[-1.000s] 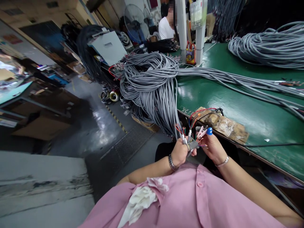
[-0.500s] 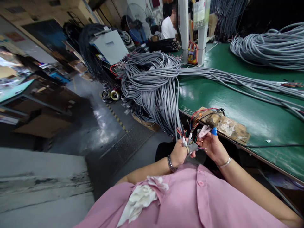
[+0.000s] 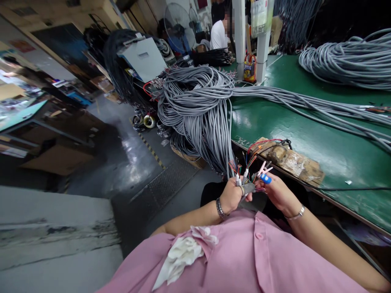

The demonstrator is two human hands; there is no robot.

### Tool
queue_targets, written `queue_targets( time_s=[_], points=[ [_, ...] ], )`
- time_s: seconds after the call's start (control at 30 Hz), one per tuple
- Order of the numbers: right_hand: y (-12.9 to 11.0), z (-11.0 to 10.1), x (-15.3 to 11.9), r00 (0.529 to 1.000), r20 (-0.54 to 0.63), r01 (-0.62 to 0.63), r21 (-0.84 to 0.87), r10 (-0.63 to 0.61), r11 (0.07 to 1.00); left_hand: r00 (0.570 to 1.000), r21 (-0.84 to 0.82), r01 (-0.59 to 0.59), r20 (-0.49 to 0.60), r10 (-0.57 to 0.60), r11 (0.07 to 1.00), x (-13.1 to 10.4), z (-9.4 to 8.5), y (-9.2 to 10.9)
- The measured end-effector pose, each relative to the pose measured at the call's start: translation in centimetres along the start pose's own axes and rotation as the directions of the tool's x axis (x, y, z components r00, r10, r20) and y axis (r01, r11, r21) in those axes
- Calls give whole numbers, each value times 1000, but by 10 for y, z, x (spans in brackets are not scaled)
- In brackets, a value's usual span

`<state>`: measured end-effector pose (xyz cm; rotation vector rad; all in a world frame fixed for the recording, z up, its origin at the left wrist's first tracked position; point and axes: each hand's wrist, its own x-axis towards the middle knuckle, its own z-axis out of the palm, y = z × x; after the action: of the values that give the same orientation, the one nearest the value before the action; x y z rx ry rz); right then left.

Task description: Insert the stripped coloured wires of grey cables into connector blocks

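We hold grey cable ends (image 3: 244,179) bunched above our lap, near the green tabletop (image 3: 262,126); white collars (image 3: 246,173) sit below thin red, green and orange wires (image 3: 233,167) splaying outward. Our left hand (image 3: 231,195) has its grip wrapped round them; our right hand (image 3: 276,191), blue-capped on one digit, pinches what looks, at this size, like a pink clip (image 3: 262,168).

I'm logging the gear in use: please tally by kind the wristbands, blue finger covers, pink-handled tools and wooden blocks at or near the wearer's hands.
Wristbands: 2
Blue finger cover: 1
Pink-handled tool: 1
Wooden block: 1
Total: 5
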<state>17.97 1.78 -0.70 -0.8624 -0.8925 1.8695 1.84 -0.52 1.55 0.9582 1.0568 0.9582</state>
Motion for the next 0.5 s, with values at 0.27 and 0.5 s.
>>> queue_targets(
  time_s=[0.27,0.5],
  points=[
    [13,5,-3,991,-119,48,-86,-58,995,1000,39,14,-6,-14,999,-3,-2,-1],
    [6,11,-7,997,-75,3,7,-2,1000,1000,70,15,-9,-15,997,-2,-4,-4]
  ],
)
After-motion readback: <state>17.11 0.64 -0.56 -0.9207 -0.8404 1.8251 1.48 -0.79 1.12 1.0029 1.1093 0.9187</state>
